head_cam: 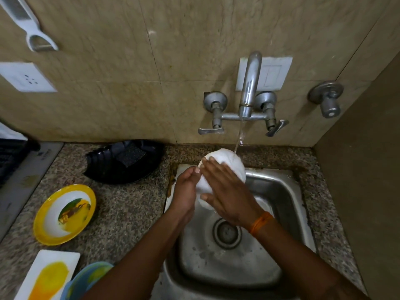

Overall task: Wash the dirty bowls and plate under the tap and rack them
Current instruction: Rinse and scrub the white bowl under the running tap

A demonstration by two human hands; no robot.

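We see a white bowl (225, 167) held bottom-up over the back left corner of the steel sink (281, 191), just right of the frame's centre. Water runs from the tap (249, 87) above it and strikes the bowl's upper right side. The left hand (186, 187) holds the bowl from the left, its fingers curled against the bowl's side and rim. The right hand (227, 191) lies flat across the bowl's outer surface, fingers straight and spread apart, pressing on it rather than gripping it. An orange thread band (260, 223) circles the right wrist.

On the speckled counter (129, 213) at the left of the frame sits a yellow-rimmed plate (65, 213) with green and brown food smears at its middle. Below it, at the lower left, lies a white rectangular dish (46, 276) stained yellow, and just beside that a blue bowl (86, 278) with yellow residue, partly hidden by the left forearm. Behind the plate, against the wall, a black tray (123, 161) holds a dark scouring pad (131, 154).

On the tiled wall we see a white peeler (32, 29) hanging at the upper left, a white socket (26, 77) below it, and a separate round valve (326, 98) at the right.
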